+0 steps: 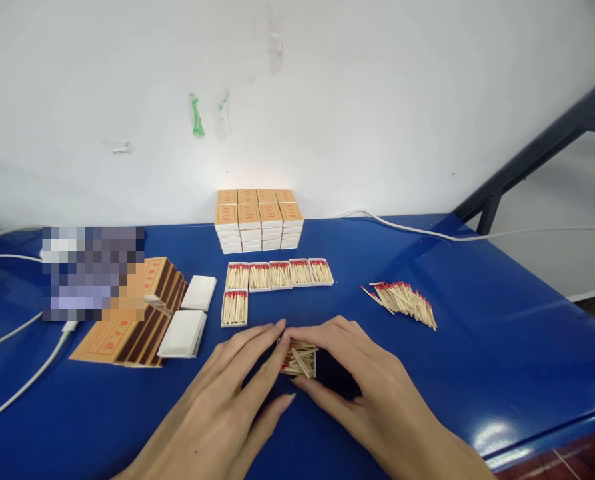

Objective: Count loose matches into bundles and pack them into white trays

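A small matchbox tray [315, 366] filled with loose, crossed red-tipped matches [302, 359] lies on the blue table between my hands. My right hand [362, 373] grips it, index finger along the far edge and thumb at the near edge. From the left, my left hand [227, 393] covers part of the tray; its fingers are stretched out against it and its thumb stands apart. Beyond my hands, several filled trays [270, 275] form a row, with one more filled tray [234, 308] in front at the left. Loose matches [404, 301] lie in a heap to the right.
Stacked matchboxes [258, 220] stand against the wall. On the left are flat orange matchbox sleeves [127, 333], white trays [183, 333], a blurred-out item [92, 273] and white cables [32, 393]. Another cable [417, 230] crosses the back right, near a dark metal frame [542, 150].
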Tool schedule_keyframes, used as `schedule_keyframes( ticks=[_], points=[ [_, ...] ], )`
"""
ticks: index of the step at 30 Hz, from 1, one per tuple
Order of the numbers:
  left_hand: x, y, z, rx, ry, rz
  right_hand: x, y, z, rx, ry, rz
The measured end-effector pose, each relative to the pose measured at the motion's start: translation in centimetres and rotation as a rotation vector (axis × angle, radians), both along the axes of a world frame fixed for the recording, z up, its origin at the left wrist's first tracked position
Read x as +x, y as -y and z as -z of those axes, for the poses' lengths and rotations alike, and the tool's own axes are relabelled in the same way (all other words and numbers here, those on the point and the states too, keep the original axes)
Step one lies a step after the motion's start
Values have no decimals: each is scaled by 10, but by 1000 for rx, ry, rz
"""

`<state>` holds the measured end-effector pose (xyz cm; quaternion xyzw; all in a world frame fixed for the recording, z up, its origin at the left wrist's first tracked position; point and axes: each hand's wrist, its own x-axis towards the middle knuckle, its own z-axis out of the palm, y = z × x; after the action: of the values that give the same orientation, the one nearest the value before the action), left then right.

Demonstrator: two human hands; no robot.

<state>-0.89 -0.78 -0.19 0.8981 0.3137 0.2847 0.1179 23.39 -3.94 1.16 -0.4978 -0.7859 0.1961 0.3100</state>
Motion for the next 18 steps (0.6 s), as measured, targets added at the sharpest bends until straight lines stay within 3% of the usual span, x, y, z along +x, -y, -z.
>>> schedule_keyframes(
  ticks=[4, 8, 14, 18],
  points=[
    [-1, -1, 8, -67, 21, -18, 2, 0, -2, -27, -80, 60],
    [-1, -1, 5, -154, 34, -7, 2, -1, -2, -49, -132, 114],
    [-2, -2, -2, -174, 61, 6, -7, 4, -2, 118, -94, 173],
    [-6, -1, -4, -198, 51, 40, -14, 8, -1, 139, -76, 190]
  ],
)
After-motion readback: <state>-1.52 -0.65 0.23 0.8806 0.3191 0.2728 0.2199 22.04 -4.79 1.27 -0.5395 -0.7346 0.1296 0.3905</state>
